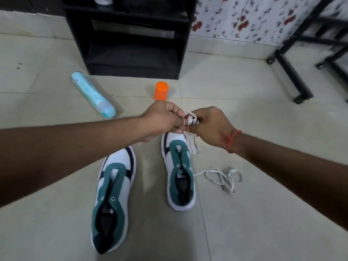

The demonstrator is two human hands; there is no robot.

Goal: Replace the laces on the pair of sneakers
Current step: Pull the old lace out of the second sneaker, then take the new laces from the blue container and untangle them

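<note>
Two white, teal and navy sneakers stand unlaced on the tiled floor, the left sneaker (pixel 113 189) nearer me and the right sneaker (pixel 179 176) a little further. Above the right sneaker's toe, my left hand (pixel 162 119) and my right hand (pixel 211 125) both pinch a bundled white lace (pixel 191 120), whose loops hang down to the shoe. A second white lace (pixel 224 178) lies loose in a tangle on the floor, right of the right sneaker.
An orange cylindrical container (pixel 161 90) stands on the floor beyond my hands. A light blue tube (pixel 93 97) lies to the left. A black shelf unit (pixel 130 34) is behind them, and a black metal frame (pixel 293 72) with a floral cloth (pixel 254 16) stands at the right.
</note>
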